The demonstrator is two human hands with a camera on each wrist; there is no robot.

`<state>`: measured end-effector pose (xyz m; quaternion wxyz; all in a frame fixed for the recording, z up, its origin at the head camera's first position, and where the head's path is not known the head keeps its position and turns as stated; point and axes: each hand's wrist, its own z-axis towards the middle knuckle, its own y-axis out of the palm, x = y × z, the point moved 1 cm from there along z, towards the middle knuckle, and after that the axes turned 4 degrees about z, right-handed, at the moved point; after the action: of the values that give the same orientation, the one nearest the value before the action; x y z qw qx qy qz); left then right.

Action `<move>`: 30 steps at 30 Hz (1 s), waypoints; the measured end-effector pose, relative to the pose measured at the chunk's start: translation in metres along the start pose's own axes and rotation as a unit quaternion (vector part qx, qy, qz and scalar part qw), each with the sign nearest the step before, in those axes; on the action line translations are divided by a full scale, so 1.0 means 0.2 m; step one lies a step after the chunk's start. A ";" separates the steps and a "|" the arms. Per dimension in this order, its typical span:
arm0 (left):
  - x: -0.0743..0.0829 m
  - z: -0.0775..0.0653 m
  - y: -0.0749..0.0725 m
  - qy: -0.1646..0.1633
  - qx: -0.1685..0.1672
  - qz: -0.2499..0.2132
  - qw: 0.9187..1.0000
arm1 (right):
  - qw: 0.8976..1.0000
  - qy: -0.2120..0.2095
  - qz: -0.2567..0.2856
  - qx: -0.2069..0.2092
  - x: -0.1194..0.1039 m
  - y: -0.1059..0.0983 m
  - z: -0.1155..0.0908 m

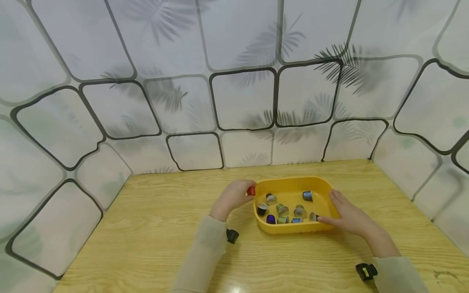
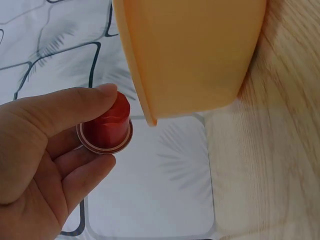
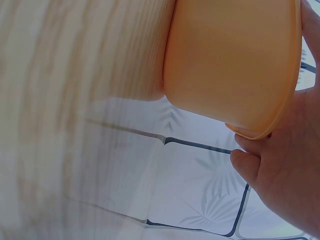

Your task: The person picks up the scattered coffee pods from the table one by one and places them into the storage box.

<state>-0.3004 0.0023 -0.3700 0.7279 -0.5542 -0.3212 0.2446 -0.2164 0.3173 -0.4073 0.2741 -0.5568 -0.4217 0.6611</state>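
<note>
My left hand (image 1: 234, 196) pinches a red coffee capsule (image 2: 107, 127) between thumb and fingers, just outside the left wall of a yellow plastic bin (image 1: 293, 228). In the left wrist view the capsule's foil rim faces down, close beside the bin. My right hand (image 1: 349, 213) holds the bin's right end, thumb over the near rim and fingers at the right rim. Inside lie several capsules, among them a blue one (image 1: 307, 195), a dark-blue one (image 1: 270, 219), a black one (image 1: 262, 209) and a green one (image 1: 282, 210).
The bin stands on a light wooden table (image 1: 154, 228). White walls (image 1: 242, 97) patterned with dark outlines and leaves rise behind and at both sides. Black wrist straps hold small devices at each sleeve.
</note>
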 end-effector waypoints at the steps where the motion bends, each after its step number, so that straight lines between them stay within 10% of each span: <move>1: 0.01 0.01 0.00 0.002 0.002 -0.001 1.000 | 1.000 0.000 0.001 0.000 0.00 0.00 0.00; 30: 0.25 0.19 0.11 0.053 0.006 -0.019 0.998 | 1.000 0.001 0.003 0.002 0.00 0.01 -0.01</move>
<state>-0.2952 0.0680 -0.3751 0.7515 -0.5559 -0.2915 0.2030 -0.2151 0.3172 -0.4086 0.2737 -0.5581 -0.4180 0.6625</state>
